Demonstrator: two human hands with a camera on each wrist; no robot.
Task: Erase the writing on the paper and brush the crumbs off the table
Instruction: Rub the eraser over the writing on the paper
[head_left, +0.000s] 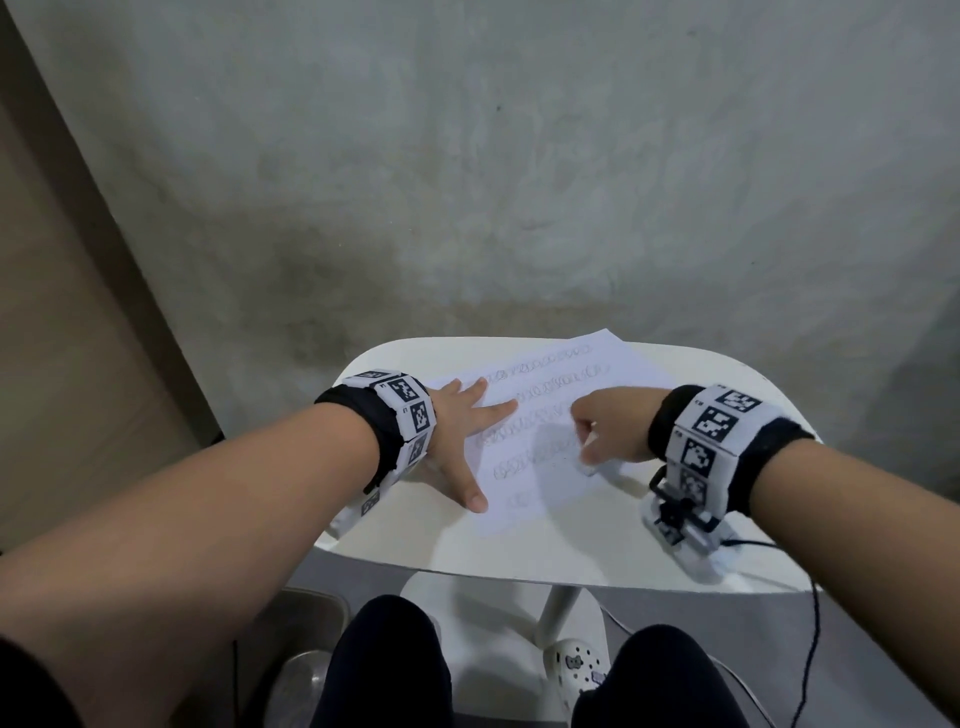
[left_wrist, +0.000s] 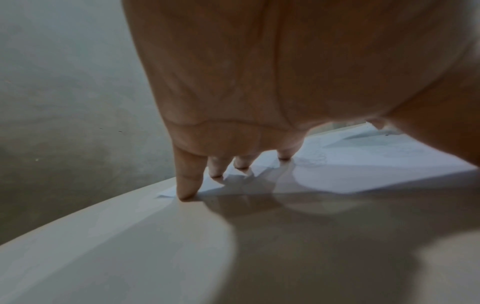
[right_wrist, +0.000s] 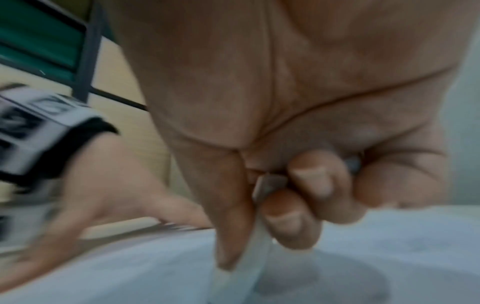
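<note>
A white sheet of paper (head_left: 540, 415) with rows of pencil scribbles lies at an angle on the small white table (head_left: 545, 551). My left hand (head_left: 467, 426) lies flat with spread fingers, pressing the paper's left edge; its fingertips (left_wrist: 187, 193) touch paper (left_wrist: 363, 164) and table (left_wrist: 155, 246). My right hand (head_left: 605, 426) is curled over the sheet's right half and pinches a white eraser (right_wrist: 246, 265) between thumb and fingers, its tip down on the paper (right_wrist: 130, 267). The eraser (head_left: 589, 465) barely shows in the head view. The right wrist view is blurred.
The table stands against a grey concrete wall (head_left: 519, 182). A black cable (head_left: 810, 623) hangs off the table's right front edge. My knees (head_left: 389, 670) and a white clog (head_left: 576, 665) are below the table. A metal bowl (head_left: 296, 680) sits on the floor at left.
</note>
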